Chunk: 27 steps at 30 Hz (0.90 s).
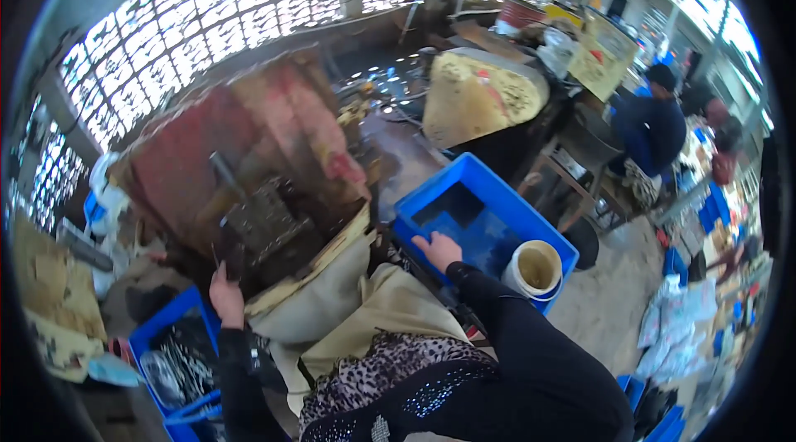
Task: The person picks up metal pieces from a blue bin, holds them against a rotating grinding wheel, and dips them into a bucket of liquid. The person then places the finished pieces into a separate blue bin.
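Observation:
My left hand [227, 297] is closed on a thin dark flat piece [230, 261], held upright at the near left side of a grimy machine. Blur hides what exactly the piece is. Just beyond it stands a dark metal block [267, 218] with a rod, inside a stained red-brown hood [207, 131]. My right hand [439, 251] reaches over the near left wall of a blue plastic bin [531, 222]. Its thumb and fingers are apart, and nothing shows in them. In that bin are a dark patch, possibly liquid, and a whitish bucket [535, 269].
On the left, a blue crate [178, 318] holds thin metal pieces. A stained cream cover [481, 98] stands beyond the bin. Someone in dark clothes [651, 123] sits at the right. Pale plastic bags [678, 322] lie on the floor. Tan cloth [381, 297] drapes before me.

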{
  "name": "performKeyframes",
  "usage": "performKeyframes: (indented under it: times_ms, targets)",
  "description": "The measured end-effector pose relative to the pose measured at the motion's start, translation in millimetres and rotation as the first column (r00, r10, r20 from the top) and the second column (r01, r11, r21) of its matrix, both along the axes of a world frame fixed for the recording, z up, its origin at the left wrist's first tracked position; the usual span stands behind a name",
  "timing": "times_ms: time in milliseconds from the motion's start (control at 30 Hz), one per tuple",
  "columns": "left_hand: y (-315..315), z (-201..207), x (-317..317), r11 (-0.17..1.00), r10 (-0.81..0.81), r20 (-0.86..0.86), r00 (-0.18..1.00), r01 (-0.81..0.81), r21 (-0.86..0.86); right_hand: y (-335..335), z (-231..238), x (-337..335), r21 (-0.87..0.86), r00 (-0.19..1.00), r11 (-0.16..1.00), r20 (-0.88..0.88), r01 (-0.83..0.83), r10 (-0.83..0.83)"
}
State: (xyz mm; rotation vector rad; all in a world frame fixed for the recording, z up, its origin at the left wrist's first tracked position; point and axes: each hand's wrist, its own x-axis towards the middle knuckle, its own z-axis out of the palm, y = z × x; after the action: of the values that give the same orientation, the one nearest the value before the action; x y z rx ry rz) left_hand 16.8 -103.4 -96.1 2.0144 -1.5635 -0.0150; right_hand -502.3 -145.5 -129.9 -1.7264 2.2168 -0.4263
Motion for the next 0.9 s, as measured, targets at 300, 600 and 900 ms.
performKeyframes:
  times_ms: [300,600,900]
  targets:
    - [7,26,-20,0.997,0.034,-0.005,0.999,-0.034,-0.067,-103,88,120,-0.588,0.906,0.763,0.113,-0.270,0.407]
    - [5,10,-22,0.979,0.163,0.017,0.986,-0.160,-0.130,-168,174,339,-0.568,0.780,0.599,-0.129,-0.564,0.612]
    - [7,14,-21,0.985,0.132,0.010,0.991,-0.130,-0.117,-189,218,423,-0.203,0.749,0.728,-0.298,-0.655,0.591]
